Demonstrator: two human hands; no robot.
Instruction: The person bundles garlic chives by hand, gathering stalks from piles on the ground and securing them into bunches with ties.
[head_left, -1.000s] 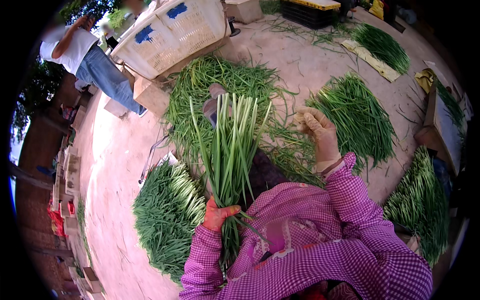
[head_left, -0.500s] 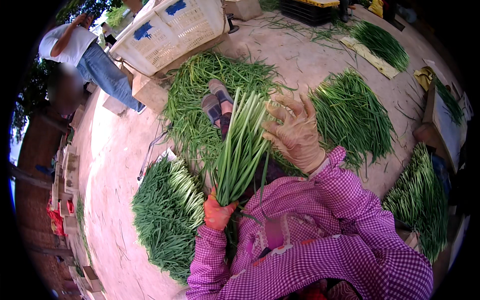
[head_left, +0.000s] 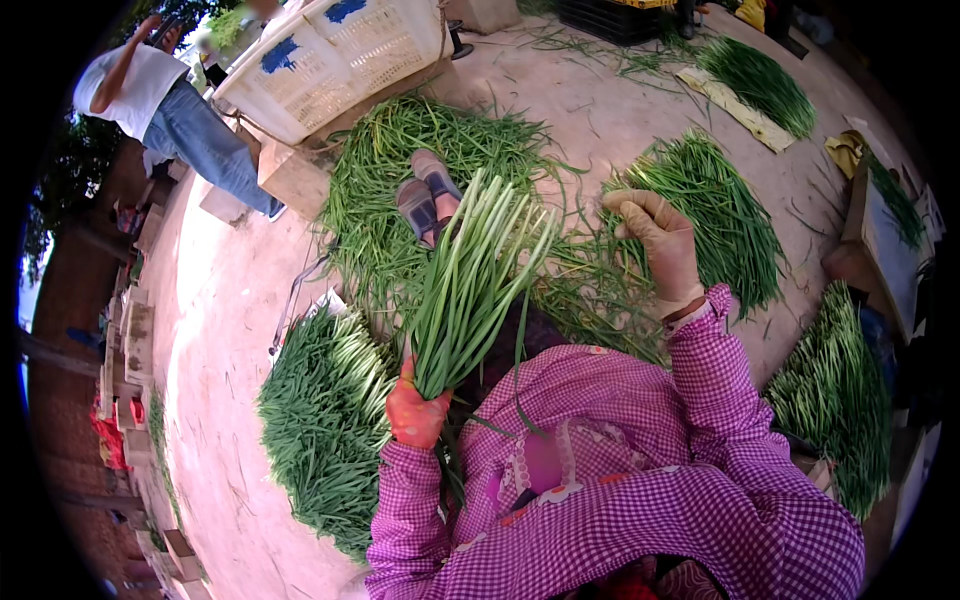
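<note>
My left hand (head_left: 417, 412), in an orange glove, is wrapped round the leafy end of a bunch of garlic chives (head_left: 475, 285). Its pale stems fan out up and away from me. My right hand (head_left: 655, 235), in a tan glove, is raised apart from the bunch with its fingers curled into a pinch. Anything between those fingertips is too small to make out. The hand is in front of the left side of a large pile of garlic chives (head_left: 715, 215). A neat stack of garlic chives (head_left: 320, 430) lies beside my left arm.
Loose green leaves (head_left: 385, 150) cover the floor round my shoes (head_left: 425, 190). Beyond them, a white plastic crate (head_left: 340, 75) rests on blocks (head_left: 295, 180). More chives lie at the right (head_left: 835, 385) and far right (head_left: 760, 85). A person in jeans (head_left: 200, 130) stands at the far left.
My right hand has drawn away from the bunch to the right, its spread fingers now curled in. My left hand has moved slightly left and up with the garlic chives.
</note>
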